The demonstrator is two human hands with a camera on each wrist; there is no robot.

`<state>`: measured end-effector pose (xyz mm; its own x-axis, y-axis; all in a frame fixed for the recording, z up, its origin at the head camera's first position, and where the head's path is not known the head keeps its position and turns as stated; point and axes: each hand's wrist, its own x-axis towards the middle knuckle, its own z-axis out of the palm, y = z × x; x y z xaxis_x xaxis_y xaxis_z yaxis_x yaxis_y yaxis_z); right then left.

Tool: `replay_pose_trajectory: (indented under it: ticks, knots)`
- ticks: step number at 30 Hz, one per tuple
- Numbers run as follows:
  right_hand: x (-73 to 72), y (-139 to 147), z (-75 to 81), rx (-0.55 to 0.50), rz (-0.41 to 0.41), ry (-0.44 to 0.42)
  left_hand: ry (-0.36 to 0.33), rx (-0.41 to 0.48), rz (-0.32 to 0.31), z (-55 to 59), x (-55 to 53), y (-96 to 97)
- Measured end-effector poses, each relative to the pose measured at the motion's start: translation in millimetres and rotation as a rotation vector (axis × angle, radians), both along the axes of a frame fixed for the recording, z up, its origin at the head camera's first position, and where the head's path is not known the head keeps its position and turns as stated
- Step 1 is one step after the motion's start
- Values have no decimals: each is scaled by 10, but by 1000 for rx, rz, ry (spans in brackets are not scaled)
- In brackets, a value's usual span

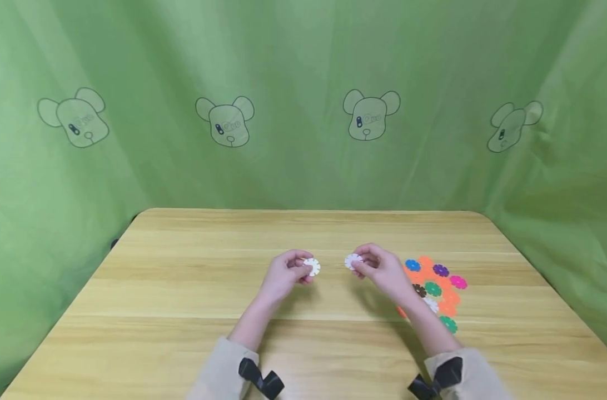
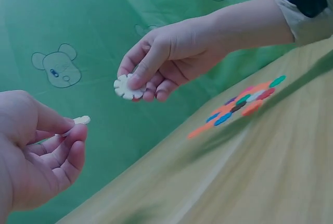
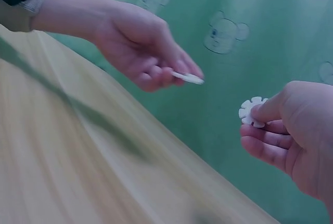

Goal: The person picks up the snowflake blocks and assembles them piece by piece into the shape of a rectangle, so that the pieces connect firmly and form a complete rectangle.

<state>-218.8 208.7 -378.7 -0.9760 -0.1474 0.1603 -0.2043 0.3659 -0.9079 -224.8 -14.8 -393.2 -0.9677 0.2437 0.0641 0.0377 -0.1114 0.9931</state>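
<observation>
Between thumb and fingers, my left hand (image 1: 285,273) pinches a white notched plastic disc (image 1: 312,267), raised over the table. My right hand (image 1: 382,270) pinches a second white notched disc (image 1: 352,261) by its edge, facing the first across a small gap. In the left wrist view, the right hand's disc (image 2: 128,87) shows its round, slotted rim, while the left one (image 2: 82,120) is seen nearly edge-on. The right wrist view shows the slots of the right hand's disc (image 3: 251,112) clearly, the thumb lying over its face.
A cluster of loose notched discs lies on the wooden table (image 1: 158,266) beside the right forearm: several orange ones (image 1: 449,297), a blue one (image 1: 412,265), a purple one (image 1: 441,270), a pink one (image 1: 458,282) and green ones (image 1: 448,324). A green curtain (image 1: 298,166) surrounds the table.
</observation>
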Motion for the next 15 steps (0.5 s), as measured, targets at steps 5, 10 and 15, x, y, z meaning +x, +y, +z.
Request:
replay_pose_trajectory:
  ticks: [5, 10, 15]
  knots:
    - [-13, -234, -71, -3, 39, 48, 10, 8, 20, 9, -19, -49]
    - [-9, -343, -128, 5, 39, 131, 2, 3, 1, 17, -10, -46]
    - [-3, -348, -160, 34, 46, 166, -12, 8, -9, 21, 7, -34]
